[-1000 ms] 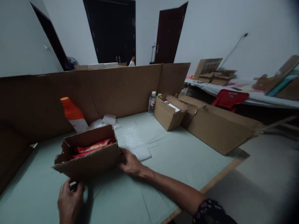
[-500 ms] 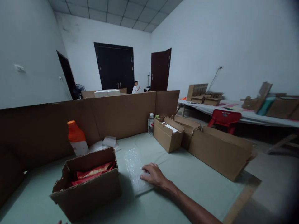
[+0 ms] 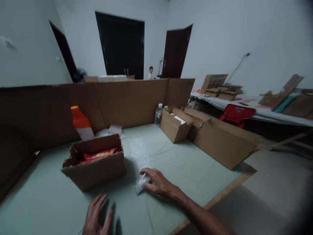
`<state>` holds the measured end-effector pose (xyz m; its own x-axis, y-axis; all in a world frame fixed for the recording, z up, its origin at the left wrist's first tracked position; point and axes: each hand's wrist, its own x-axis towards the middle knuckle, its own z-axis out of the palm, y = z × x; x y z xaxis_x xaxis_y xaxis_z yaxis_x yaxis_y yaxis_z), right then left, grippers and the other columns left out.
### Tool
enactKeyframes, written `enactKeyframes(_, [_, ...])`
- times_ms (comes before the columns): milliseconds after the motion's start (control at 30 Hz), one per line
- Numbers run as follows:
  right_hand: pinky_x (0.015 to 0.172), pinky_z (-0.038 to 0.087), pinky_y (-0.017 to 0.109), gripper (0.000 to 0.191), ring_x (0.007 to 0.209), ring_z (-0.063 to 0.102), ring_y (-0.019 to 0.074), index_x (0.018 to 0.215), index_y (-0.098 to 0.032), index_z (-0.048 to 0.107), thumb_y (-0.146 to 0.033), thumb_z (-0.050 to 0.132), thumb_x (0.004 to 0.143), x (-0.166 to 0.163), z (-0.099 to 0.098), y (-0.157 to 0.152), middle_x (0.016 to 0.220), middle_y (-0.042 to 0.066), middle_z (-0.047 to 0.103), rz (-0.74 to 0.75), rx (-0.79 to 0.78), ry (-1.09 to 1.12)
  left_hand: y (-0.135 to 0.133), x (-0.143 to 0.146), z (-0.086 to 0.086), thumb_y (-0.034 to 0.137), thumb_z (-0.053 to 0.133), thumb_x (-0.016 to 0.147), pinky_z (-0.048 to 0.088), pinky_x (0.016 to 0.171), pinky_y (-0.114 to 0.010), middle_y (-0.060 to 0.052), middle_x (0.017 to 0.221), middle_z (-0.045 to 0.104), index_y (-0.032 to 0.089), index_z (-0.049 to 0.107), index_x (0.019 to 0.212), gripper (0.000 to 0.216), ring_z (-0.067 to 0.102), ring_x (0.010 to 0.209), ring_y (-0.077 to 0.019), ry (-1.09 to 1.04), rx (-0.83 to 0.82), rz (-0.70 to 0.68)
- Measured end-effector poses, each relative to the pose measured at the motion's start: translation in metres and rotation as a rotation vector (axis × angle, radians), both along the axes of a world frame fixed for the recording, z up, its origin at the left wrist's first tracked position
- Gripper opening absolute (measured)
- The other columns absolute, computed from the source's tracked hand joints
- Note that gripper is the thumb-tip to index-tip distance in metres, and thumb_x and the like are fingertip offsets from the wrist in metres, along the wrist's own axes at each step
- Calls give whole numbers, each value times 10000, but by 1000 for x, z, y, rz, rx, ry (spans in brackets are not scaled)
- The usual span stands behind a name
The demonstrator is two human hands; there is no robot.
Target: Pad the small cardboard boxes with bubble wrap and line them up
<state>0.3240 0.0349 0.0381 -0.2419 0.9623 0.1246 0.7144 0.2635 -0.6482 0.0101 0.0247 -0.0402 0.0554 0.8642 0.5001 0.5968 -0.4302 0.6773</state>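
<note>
A clear strip of bubble wrap (image 3: 140,151) lies lengthwise on the pale green tabletop (image 3: 176,166). My right hand (image 3: 157,183) curls its fingers and thumb around the near part of the strip, which looks bunched there. Low in the view, my left hand (image 3: 96,217) hovers over the table, holding nothing, its fingers and thumb apart. Left of the strip stands an open cardboard box (image 3: 97,174) with red packets (image 3: 100,155) inside. My left hand is in front of this box and does not touch it.
Behind the box stand an orange-and-white bottle (image 3: 81,124) and white sheets (image 3: 114,129). A cardboard wall (image 3: 132,104) borders the far side. To the right are a water bottle (image 3: 158,116) and open cartons (image 3: 220,140). Farther back, a person (image 3: 150,73) stands near the doors.
My view has tilted down. My left hand has come in from the bottom edge. The right hand has closed around the bubble wrap's near part, which has narrowed.
</note>
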Motion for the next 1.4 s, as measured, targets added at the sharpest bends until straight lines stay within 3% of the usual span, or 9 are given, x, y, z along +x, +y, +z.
enactKeyframes(233, [986,446,422,547,1068,654,250,1351,-212,586,-153,665,813,-12,-11,-33,1186,89,720,5,35,7,-16,56,21,223,590,847,500,1067,-536,-166,1464,539,200,435,1471,643,537,1338,-304,198,-49,-266])
enactKeyframes(433, [903,501,355,284,920,688,200,1159,-202,704,-157,591,901,-15,-15,-43,1021,55,771,-36,44,168,-16,84,19,166,582,828,437,1124,-551,-156,1489,535,204,409,1497,692,469,1405,-308,219,-27,-405])
enactKeyframes(533, [862,531,322,222,909,694,188,1081,-203,726,-169,598,903,-14,-16,-43,1008,47,769,-54,20,292,-15,94,20,143,524,855,488,1066,-519,-150,1381,630,185,498,1434,581,562,1307,-290,202,-39,-411])
enactKeyframes(633, [800,556,293,199,885,704,179,1057,-201,721,-173,605,898,-10,-12,-45,977,43,760,-64,8,389,-14,99,23,185,474,902,569,903,-433,-133,1135,740,164,609,1301,422,699,1010,-241,150,-138,-361])
enactKeyframes(800, [913,530,375,198,1024,671,214,1104,-226,696,-185,609,931,-1,1,-57,1055,75,733,-133,366,250,-7,101,32,255,487,903,556,692,-318,-73,883,749,139,634,1240,385,691,713,-183,123,-337,-223])
enactKeyframes(967, [924,498,456,252,1101,636,281,1144,-206,681,-190,677,893,-2,-16,-54,1182,111,717,30,358,-91,8,108,39,233,498,893,546,705,-343,-58,839,737,142,615,1271,406,687,716,-204,184,-373,-167])
enactKeyframes(1167, [901,491,415,179,1001,671,246,1061,-204,713,-124,634,923,-9,-35,-48,1056,80,765,-26,260,-78,-14,94,40,279,573,910,521,979,-458,-153,1273,665,180,625,1270,376,622,1163,-277,210,-72,-296])
enactKeyframes(1300, [886,523,344,178,955,703,198,1088,-218,716,-176,595,965,-8,-22,-64,1018,40,779,78,85,90,-38,82,36,146,502,931,565,841,-356,-75,1043,737,218,619,1262,359,678,951,-199,182,-67,-420])
enactKeyframes(1400, [940,525,383,259,1083,676,224,1200,-224,677,-189,581,962,-6,-15,-75,1158,77,743,23,143,94,-38,83,32,150,504,926,570,759,-343,-63,944,739,202,643,1206,317,682,832,-193,178,-108,-326])
